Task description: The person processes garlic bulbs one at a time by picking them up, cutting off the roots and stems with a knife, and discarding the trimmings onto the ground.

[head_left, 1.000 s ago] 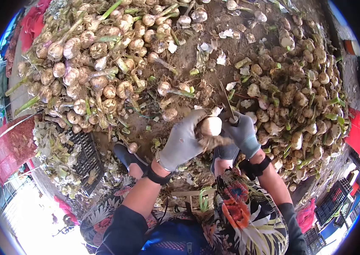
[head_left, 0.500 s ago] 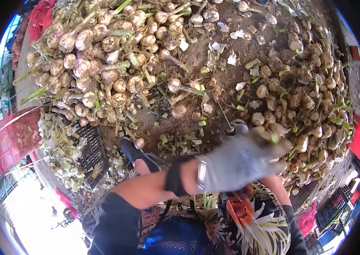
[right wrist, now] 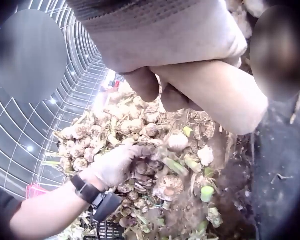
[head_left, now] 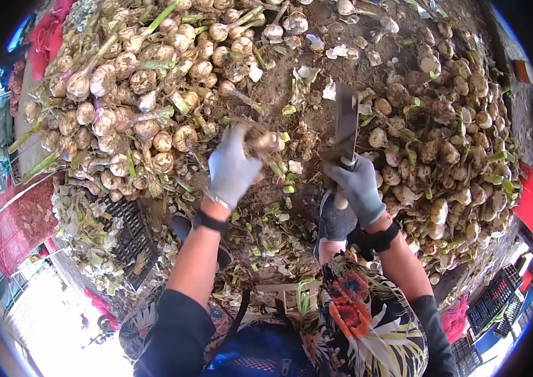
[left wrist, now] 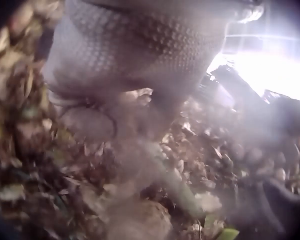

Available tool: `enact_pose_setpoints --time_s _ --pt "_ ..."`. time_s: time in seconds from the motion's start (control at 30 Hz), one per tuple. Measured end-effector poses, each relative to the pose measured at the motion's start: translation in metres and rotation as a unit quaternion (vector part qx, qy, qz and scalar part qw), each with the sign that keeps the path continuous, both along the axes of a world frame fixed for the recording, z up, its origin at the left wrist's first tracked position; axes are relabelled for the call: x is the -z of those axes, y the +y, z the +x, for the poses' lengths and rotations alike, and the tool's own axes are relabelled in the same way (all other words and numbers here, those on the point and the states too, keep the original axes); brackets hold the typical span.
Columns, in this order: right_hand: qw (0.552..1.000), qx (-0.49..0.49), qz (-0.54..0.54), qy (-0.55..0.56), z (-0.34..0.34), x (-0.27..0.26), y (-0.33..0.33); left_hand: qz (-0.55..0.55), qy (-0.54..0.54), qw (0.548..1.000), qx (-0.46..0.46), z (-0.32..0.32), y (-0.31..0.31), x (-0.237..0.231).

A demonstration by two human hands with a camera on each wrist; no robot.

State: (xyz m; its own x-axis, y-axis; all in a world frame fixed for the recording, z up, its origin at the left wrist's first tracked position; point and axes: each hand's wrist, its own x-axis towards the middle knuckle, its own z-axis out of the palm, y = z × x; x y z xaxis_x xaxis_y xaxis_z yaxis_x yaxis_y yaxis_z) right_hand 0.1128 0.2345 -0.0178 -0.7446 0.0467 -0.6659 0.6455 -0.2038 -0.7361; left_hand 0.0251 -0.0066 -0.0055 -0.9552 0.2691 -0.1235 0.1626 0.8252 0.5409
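Note:
In the head view the gloved left hand (head_left: 234, 168) is over the bare soil beside the left heap. Its fingers curl round a garlic bulb (head_left: 273, 142) with dry roots and a cut green stem, blurred by motion. A green stem (left wrist: 177, 192) slants below the fingers in the left wrist view. The gloved right hand (head_left: 359, 188) grips a knife, its broad blade (head_left: 346, 122) pointing up and away. Its thick pale handle (right wrist: 217, 92) runs through the curled fingers in the right wrist view.
Garlic with long stems (head_left: 122, 81) is heaped at left, trimmed garlic (head_left: 449, 144) at right. Stem pieces and peel (head_left: 304, 81) litter the soil between. A black crate (head_left: 129, 235) with husks stands at lower left. The person's shoe (head_left: 335, 220) is below the knife.
The left hand carried a pale bulb to the right heap, then swung back left without it and took hold of a stemmed garlic bulb. The right hand keeps the knife, its blade now more upright.

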Motion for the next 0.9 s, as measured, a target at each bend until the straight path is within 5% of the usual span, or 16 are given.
enact_pose_setpoints --time_s 0.07,0.17,0.23,0.27,0.37,0.4,0.47,0.5,0.53,0.57,0.6,0.63,0.67,0.7,0.73,0.9 --pt "0.994 0.075 -0.074 -0.012 -0.012 -0.017 -0.012 0.112 -0.061 0.991 0.044 0.018 0.023 -0.035" --pt "0.994 0.016 -0.106 0.008 -0.02 -0.022 -0.015 0.153 -0.009 0.983 0.099 0.048 0.034 -0.024" --pt "0.981 0.062 -0.179 0.031 -0.016 -0.02 -0.026 0.411 -0.185 0.886 -0.105 0.064 0.045 -0.023" --pt "0.981 0.061 -0.179 0.03 -0.012 -0.018 -0.03 0.411 -0.185 0.886 -0.106 0.068 0.042 -0.025" --pt "0.987 0.058 -0.145 0.044 -0.007 -0.022 -0.032 0.487 -0.427 0.731 -0.214 0.068 0.038 -0.041" --pt "0.987 0.057 -0.146 0.044 -0.006 -0.029 -0.029 0.487 -0.425 0.732 -0.216 0.067 0.036 -0.044" --pt "0.992 -0.099 0.059 0.058 -0.002 -0.039 -0.024 0.458 -0.447 0.736 -0.22 0.062 0.031 -0.05" --pt "0.931 -0.153 0.255 0.212 0.009 -0.031 -0.025 0.35 -0.443 0.797 -0.216 0.058 0.028 -0.055" --pt "0.931 -0.154 0.255 0.212 0.011 -0.038 -0.026 0.351 -0.442 0.797 -0.217 0.068 0.023 -0.038" --pt "0.871 -0.233 0.353 0.248 0.011 -0.049 -0.026 0.23 -0.197 0.95 -0.077 0.084 0.015 -0.008" --pt "0.794 -0.308 0.444 0.279 0.011 -0.055 -0.027 0.082 0.071 0.992 0.071 0.094 0.01 0.009" --pt "0.793 -0.313 0.449 0.268 0.012 -0.055 -0.028 -0.1 0.164 0.968 0.164 0.09 0.006 0.001" --pt "0.793 -0.313 0.449 0.267 0.013 -0.052 -0.027 -0.1 0.162 0.968 0.164 0.088 0.01 -0.009" --pt "0.798 -0.303 0.454 0.255 0.013 -0.047 -0.025 0.054 -0.007 0.997 0.063 0.084 0.015 -0.02" --pt "0.802 -0.292 0.459 0.245 0.013 -0.044 -0.025 0.204 -0.175 0.962 -0.043 0.083 0.017 -0.026" --pt "0.815 -0.32 0.421 0.235 0.014 -0.053 -0.027 0.045 -0.039 0.993 0.098 0.078 0.01 -0.022"
